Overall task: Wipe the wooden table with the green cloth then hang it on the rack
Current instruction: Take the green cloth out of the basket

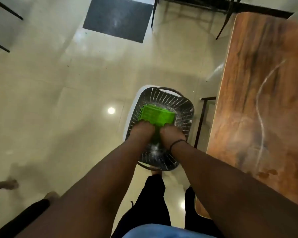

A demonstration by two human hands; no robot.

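Note:
The folded green cloth (156,115) lies inside a dark perforated plastic basket (172,100) on the floor. Both my hands reach down into that basket. My left hand (141,130) grips the cloth's near left edge, fingers curled over it. My right hand (171,134), with a black band at the wrist, grips the near right edge. The wooden table (265,100) runs along the right side of the view, with pale chalky streaks on its brown top. No rack is in sight.
A shiny beige tiled floor (58,100) spreads to the left. A dark mat (117,19) lies far ahead. Black chair or table legs (224,19) stand at the back. Another person's bare foot (5,183) shows at the left edge. My legs stand below the basket.

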